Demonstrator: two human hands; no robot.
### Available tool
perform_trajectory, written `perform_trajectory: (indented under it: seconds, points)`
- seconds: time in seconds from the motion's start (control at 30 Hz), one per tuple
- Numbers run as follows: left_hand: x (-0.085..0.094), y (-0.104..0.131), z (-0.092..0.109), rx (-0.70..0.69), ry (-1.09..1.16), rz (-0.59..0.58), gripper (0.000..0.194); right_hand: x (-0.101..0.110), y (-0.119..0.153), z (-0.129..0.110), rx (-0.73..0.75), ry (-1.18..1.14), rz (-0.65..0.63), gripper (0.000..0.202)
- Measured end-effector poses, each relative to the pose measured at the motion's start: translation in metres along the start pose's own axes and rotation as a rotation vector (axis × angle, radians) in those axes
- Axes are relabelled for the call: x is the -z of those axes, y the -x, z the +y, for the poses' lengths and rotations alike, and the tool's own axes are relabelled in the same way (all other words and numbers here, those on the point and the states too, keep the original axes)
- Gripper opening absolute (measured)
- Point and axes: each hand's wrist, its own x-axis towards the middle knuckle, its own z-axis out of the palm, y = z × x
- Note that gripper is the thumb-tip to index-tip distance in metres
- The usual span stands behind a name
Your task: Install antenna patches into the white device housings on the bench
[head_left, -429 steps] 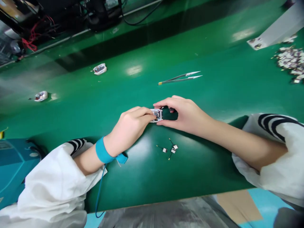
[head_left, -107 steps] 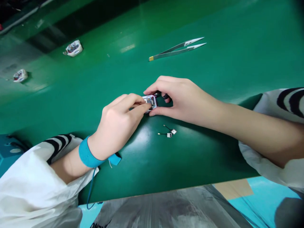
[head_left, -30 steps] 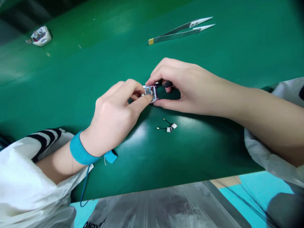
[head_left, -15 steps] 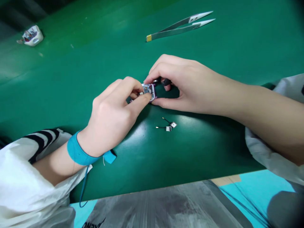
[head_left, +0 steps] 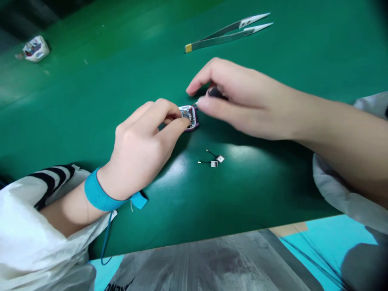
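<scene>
My left hand [head_left: 142, 141], with a blue band at the wrist, pinches a small white-rimmed device [head_left: 190, 117] with a circuit board inside and a purple outer edge. Thumb and fingers cover its left part. A thin red wire rises from the device's upper right toward my right thumb. My right hand [head_left: 239, 97] is just to the right, its fingers curled around a small black part [head_left: 216, 93]. Its index finger extends past the thumb, above the device. Two small square parts with black leads, one [head_left: 220, 159] beside the other [head_left: 214, 163], lie below the device.
Metal tweezers [head_left: 226, 36] with white tips lie at the top of the green table [head_left: 169, 214]. A small white container [head_left: 36, 48] with bits in it stands at the upper left. The table's front edge runs below my arms.
My right hand has come off the device's right edge; its thumb has moved up beside the black part. My left hand still holds the device in nearly the same place.
</scene>
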Motion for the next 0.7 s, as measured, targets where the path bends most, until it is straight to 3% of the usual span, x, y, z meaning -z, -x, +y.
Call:
perform_trajectory:
  seconds: [0.1, 0.2, 0.3, 0.43, 0.7]
  points:
    - [0.001, -0.001, 0.001, 0.009, 0.049, 0.007, 0.015, 0.007, -0.001, -0.001, -0.025, -0.041, 0.079, 0.030]
    - [0.001, -0.001, 0.001, 0.029, 0.090, 0.015, 0.013, 0.012, -0.001, -0.006, 0.049, 0.070, 0.077, 0.036]
    - [0.000, -0.001, 0.001, 0.071, 0.107, 0.013, 0.012, 0.015, 0.001, -0.011, 0.069, 0.155, 0.113, 0.032]
    - [-0.001, 0.000, 0.000, 0.037, 0.084, 0.022, 0.010, 0.014, 0.003, -0.016, -0.012, 0.190, 0.200, 0.025]
    - [-0.002, 0.001, -0.001, 0.054, 0.127, 0.034, 0.011, 0.007, 0.005, -0.024, 0.028, 0.272, 0.317, 0.024]
